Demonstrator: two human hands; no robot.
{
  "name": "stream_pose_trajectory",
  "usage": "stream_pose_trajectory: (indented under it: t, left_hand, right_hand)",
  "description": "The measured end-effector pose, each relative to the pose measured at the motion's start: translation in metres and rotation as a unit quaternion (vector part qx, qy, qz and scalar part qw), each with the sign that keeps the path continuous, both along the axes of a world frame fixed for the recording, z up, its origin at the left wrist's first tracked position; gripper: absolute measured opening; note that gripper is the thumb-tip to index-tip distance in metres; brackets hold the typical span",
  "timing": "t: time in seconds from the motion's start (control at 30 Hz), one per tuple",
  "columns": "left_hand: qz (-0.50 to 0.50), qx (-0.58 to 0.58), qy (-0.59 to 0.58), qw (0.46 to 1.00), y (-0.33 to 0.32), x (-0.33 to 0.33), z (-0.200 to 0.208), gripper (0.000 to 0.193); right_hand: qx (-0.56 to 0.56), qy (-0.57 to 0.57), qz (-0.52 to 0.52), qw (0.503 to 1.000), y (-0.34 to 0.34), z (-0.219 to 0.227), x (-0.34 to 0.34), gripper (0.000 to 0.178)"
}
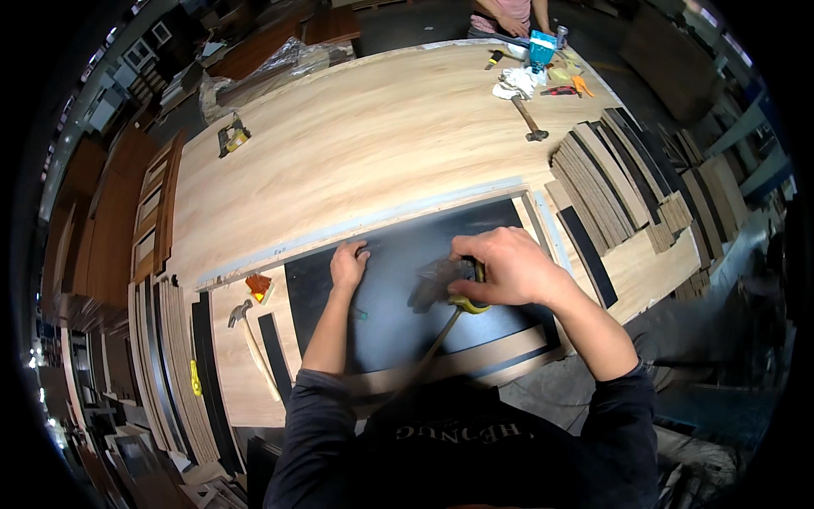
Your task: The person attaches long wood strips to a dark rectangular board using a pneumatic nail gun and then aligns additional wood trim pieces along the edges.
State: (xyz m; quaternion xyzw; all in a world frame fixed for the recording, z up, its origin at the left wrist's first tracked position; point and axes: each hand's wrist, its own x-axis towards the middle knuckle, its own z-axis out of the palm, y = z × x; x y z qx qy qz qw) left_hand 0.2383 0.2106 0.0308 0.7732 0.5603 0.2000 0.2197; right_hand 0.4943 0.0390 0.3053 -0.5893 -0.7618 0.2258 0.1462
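A black panel [390, 314] lies in front of me, with pale wood strips along its edges. Over its right half my right hand [509, 267] is closed around a black-and-yellow tool [471, 305], partly hidden by the fingers and blurred. A thin tan line, a hose or a strip, runs from that tool toward my body. My left hand [348, 265] is above the panel's left part, fingers bent and pinched near a small dark bit that I cannot make out. Left of the panel lie a claw hammer [254, 348] and a small orange-red item [258, 287].
A large wood board [339, 153] covers the table, with a yellow-black stapler-like tool [231, 137] far left. A second hammer [529, 119] and small tools lie far right. Stacked strips [598, 187] stand at right, more [165, 365] at left. Another person [511, 19] stands beyond.
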Motion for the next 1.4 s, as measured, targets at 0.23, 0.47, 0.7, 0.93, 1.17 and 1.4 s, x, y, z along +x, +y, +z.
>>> stream_pose_trajectory:
  t: [0.23, 0.47, 0.7, 0.93, 1.17, 1.4]
  left_hand:
    - [-0.017, 0.084, 0.038, 0.996, 0.000, 0.026, -0.005, 0.015]
    - [-0.042, 0.109, 0.118, 0.986, 0.005, 0.042, -0.007, 0.005]
    - [-0.073, -0.201, -0.506, 0.836, -0.054, 0.012, 0.158, 0.011]
    - [-0.287, -0.037, -0.199, 0.936, -0.102, 0.023, 0.247, 0.008]
    - [-0.292, -0.097, -0.155, 0.939, -0.103, 0.023, 0.251, 0.012]
    - [-0.339, -0.087, -0.043, 0.936, -0.103, 0.032, 0.272, 0.016]
  right_hand:
    - [-0.023, -0.004, -0.006, 1.000, 0.003, 0.003, 0.000, 0.030]
    - [-0.054, 0.003, -0.005, 0.999, 0.001, 0.006, -0.009, 0.029]
    - [0.106, 0.021, 0.029, 0.994, -0.004, -0.022, -0.016, 0.027]
    - [0.172, 0.098, 0.041, 0.979, -0.006, -0.037, -0.027, 0.020]
    - [0.227, 0.091, 0.048, 0.968, -0.010, -0.043, -0.029, 0.018]
    - [0.218, 0.093, 0.050, 0.970, -0.011, -0.044, -0.030, 0.019]
